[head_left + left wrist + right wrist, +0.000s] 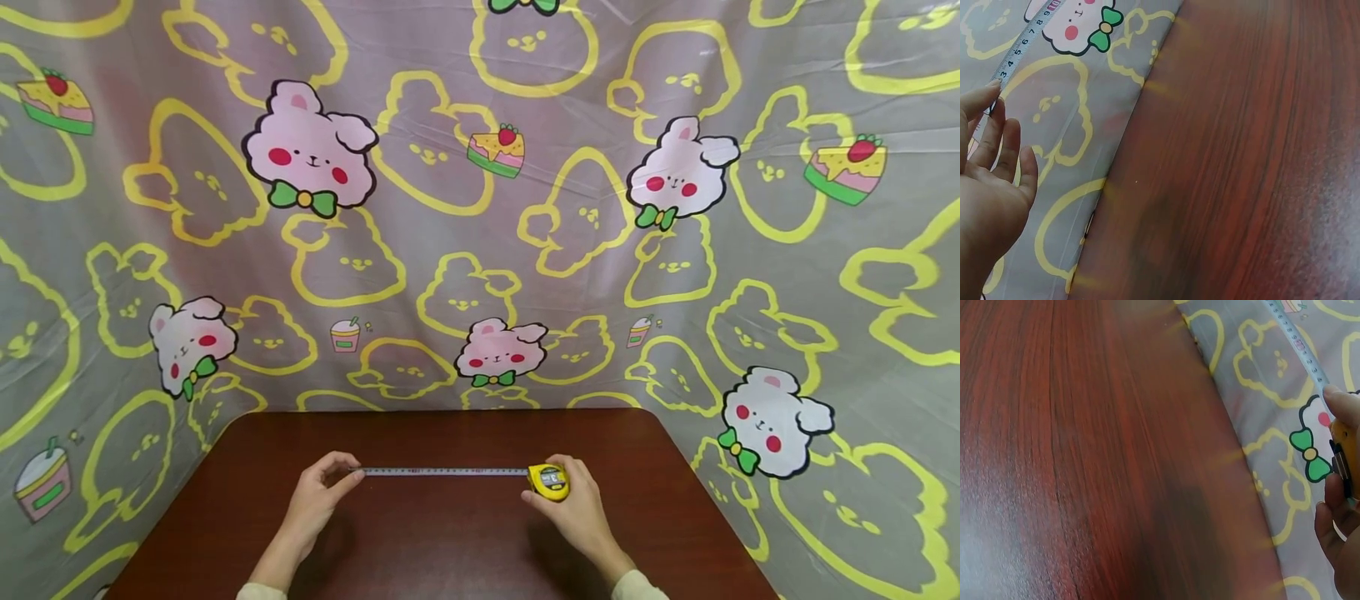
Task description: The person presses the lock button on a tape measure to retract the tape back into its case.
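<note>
A yellow tape measure (550, 482) sits in my right hand (579, 507), gripped between thumb and fingers. Its silver blade (446, 472) runs out to the left in a straight line above the table. My left hand (318, 496) pinches the blade's free end between thumb and index finger. In the left wrist view the left hand (994, 162) has its other fingers loosely bent, and printed numbers show along the blade (1019, 53). At the right edge of the right wrist view, the tape case (1344, 453) is partly cut off, with the right thumb (1341, 403) beside the blade's exit.
Both hands are over a dark red-brown wooden table (450, 550) with rounded far corners. A grey curtain (420, 375) with yellow outlines and white rabbit prints hangs around its back and sides.
</note>
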`<state>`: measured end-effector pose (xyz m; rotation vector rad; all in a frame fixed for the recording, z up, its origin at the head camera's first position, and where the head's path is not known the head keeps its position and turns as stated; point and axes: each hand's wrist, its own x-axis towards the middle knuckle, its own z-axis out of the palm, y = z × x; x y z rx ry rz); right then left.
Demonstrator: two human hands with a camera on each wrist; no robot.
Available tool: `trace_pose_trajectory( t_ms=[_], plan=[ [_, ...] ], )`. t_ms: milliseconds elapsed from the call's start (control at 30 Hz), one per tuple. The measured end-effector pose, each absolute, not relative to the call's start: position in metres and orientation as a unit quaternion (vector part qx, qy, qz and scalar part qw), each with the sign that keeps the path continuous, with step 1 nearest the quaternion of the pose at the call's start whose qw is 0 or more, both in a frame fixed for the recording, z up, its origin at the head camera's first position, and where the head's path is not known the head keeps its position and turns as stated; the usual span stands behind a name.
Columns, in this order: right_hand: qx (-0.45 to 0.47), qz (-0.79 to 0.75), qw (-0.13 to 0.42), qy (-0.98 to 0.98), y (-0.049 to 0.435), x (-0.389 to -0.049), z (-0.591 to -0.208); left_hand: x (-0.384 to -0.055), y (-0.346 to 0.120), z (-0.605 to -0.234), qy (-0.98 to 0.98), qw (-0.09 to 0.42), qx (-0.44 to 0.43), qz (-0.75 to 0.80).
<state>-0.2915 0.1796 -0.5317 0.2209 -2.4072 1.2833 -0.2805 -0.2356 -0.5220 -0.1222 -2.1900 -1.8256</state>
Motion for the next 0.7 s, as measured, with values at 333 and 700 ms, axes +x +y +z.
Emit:
trace_pose_trajectory(
  t_ms=[333, 700],
  plan=[
    [0.081, 0.461, 0.208, -0.859, 0.172, -0.291, -0.532, -0.283, -0.228, -0.525, -0.759, 0.140, -0.036, -0.634],
    [0.083, 0.449, 0.213, -0.864, 0.163, -0.292, -0.533, -0.287, -0.219, -0.530, -0.745, 0.134, -0.046, -0.652]
  ],
)
